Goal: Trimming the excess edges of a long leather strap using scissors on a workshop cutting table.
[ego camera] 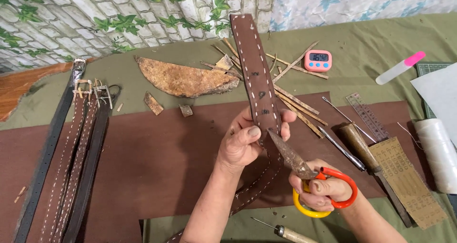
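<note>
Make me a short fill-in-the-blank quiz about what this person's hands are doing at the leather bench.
1. The left hand holds up a brown stitched leather ____.
2. The right hand grips scissors with red and ____ handles.
3. The pink timer lies on the ____ cloth.
4. Finished belts lie on the person's ____ side.

Missing words: strap; yellow; green; left
</note>
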